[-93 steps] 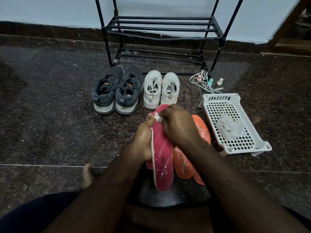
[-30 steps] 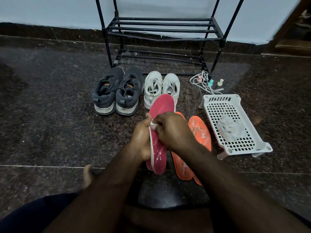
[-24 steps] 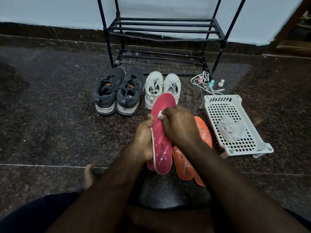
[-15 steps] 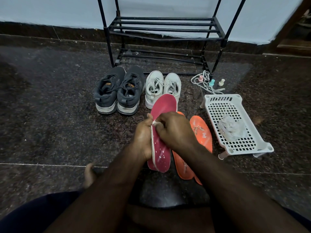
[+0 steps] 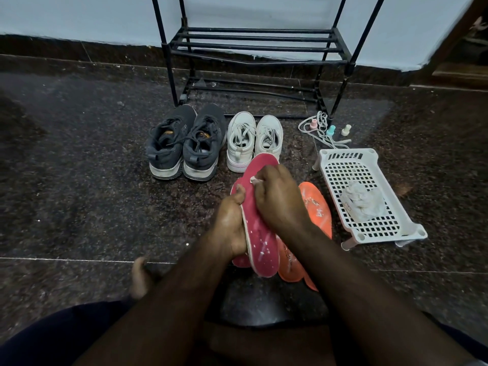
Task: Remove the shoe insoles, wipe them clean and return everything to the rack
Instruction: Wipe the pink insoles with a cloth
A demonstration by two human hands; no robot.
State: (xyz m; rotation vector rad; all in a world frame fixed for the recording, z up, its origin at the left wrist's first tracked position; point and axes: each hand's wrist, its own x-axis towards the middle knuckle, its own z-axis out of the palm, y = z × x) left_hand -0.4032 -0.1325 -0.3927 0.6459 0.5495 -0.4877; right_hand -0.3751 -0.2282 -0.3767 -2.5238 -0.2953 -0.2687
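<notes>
Our left hand (image 5: 230,228) grips the pink insole (image 5: 260,233) by its edge above the floor, while our right hand (image 5: 277,199) pinches a small white wipe (image 5: 254,180) against it. Orange insoles (image 5: 315,207) lie just beside; grey shoes (image 5: 184,146), white shoes (image 5: 253,140) and the rack (image 5: 253,46) stand beyond.

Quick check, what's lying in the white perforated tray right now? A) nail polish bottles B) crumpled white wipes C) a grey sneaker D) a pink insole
B: crumpled white wipes lie in the white tray; the pink insole is held in the hands.
</notes>
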